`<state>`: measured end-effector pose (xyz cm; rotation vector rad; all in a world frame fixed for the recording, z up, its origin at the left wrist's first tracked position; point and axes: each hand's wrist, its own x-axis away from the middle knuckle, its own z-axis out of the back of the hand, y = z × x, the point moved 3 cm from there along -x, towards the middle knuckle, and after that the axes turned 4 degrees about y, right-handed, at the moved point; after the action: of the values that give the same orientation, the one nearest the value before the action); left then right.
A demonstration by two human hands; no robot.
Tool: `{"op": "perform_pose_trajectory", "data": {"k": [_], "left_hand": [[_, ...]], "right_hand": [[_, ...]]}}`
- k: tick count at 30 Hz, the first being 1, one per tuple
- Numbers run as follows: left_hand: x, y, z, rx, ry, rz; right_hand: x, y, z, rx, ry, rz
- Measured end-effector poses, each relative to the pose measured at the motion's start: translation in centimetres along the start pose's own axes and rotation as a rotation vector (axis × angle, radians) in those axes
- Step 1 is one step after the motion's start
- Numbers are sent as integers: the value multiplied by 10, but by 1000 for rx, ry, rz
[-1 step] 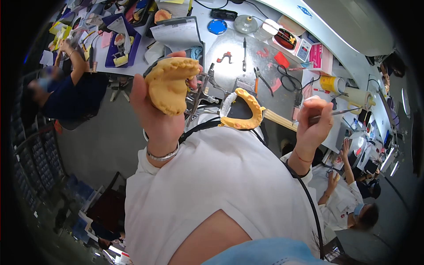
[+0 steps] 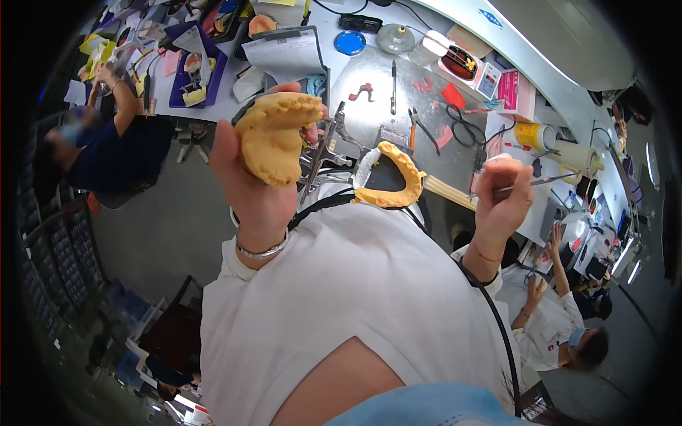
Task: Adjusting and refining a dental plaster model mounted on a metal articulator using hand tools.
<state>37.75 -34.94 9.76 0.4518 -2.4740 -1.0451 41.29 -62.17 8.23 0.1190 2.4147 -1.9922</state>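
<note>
My left hand point(image 2: 250, 188) is wrapped round a yellow plaster dental cast point(image 2: 273, 135), lifted and turned so its palate side and teeth show. Beside it is a metal articulator point(image 2: 323, 153); whether the cast is fixed to it I cannot tell. A second yellow cast, a horseshoe-shaped lower arch point(image 2: 401, 181), sits to the right with whitish material at its left end, close to my body. Off to the right, my right hand point(image 2: 503, 192) pinches a thin metal hand instrument point(image 2: 540, 182), its shaft pointing right, away from both casts.
On the metal bench top point(image 2: 376, 78) lie a red wax-like strip point(image 2: 361, 92), a pen point(image 2: 393, 86), pliers point(image 2: 424, 131) and black-handled scissors point(image 2: 465, 128). A glass burner point(image 2: 395, 39) and a wax heater point(image 2: 465, 67) stand behind. A wooden bench peg point(image 2: 449, 193) juts out. Other people work on both sides.
My right hand and the instrument have shifted very slightly left. The cast in my left hand has barely moved.
</note>
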Motion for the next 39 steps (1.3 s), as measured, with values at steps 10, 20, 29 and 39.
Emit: {"op": "perform_pose_trajectory", "data": {"k": [10,20,29,39], "left_hand": [[-7,-6,13,6,-99,54],[-23,-38,38,108,-182,247],[-14,-74,9,187,-224,741],[2,-59,-7,208,-379,505]], "right_hand": [[9,0,-12,-50,0,-74],[13,16,-29,-202,-216,-116],[-1,9,-57,-49,-376,8],[-18,-14,-48,73,-172,192]]}}
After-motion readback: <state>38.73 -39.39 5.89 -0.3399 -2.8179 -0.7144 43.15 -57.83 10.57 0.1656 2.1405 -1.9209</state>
